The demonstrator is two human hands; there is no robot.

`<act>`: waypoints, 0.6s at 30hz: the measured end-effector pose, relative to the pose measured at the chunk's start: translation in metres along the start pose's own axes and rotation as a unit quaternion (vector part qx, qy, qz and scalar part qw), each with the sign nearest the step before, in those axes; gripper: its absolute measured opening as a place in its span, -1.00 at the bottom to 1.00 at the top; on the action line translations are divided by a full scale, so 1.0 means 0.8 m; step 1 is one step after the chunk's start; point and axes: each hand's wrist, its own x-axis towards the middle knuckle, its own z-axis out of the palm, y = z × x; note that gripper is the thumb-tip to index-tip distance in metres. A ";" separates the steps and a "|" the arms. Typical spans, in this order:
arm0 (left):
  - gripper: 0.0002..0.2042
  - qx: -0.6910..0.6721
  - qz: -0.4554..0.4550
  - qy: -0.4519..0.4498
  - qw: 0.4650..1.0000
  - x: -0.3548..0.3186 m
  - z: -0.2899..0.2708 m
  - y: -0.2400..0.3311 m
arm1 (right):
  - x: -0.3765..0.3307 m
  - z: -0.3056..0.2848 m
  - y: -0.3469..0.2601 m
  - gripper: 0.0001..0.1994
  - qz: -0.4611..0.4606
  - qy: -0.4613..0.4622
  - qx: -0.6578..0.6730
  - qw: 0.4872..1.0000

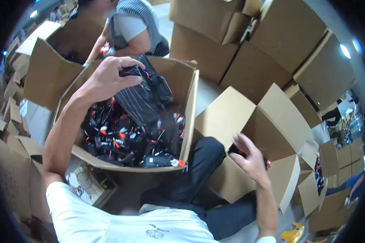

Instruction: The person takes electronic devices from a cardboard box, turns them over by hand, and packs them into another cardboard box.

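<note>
My left hand (109, 79) is closed on the upper end of a black pack (136, 99) in shiny film, thumb on one side and fingers over the top. The pack is tilted over a large open carton (189, 117). A second black pack (161, 87) stands close against it; I cannot tell whether my hand holds that too. Below lie many black wrapped packs (117, 137) with red and white connectors and wires. My right hand (249, 156), slightly blurred, is open with fingers apart above a second open carton (267, 121), where a few red-tipped dark packs show.
Another person (136, 28) bends beside an open carton (48, 77) at the far left. Tall cartons (259, 52) stand at the back. A yellow tool (293, 233) lies on the floor at lower right. My bent knee (209, 150) is between the two cartons.
</note>
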 end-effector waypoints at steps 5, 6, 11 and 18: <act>-0.61 -0.186 0.068 -0.097 0.975 -0.003 0.029 0.128 | 0.059 0.103 -0.095 0.26 -0.145 -0.031 0.408 0.901; -0.60 -0.192 0.082 -0.103 0.972 -0.009 0.037 0.142 | 0.046 0.112 -0.117 0.05 -0.128 -0.039 0.467 0.874; -0.69 -0.185 0.113 -0.065 0.974 -0.008 0.075 0.144 | 0.029 0.111 -0.100 -0.63 -0.107 0.151 0.408 0.894; -0.78 -0.321 -0.134 0.040 0.937 -0.026 0.125 0.031 | 0.044 -0.003 -0.018 -0.70 0.000 0.191 0.699 0.689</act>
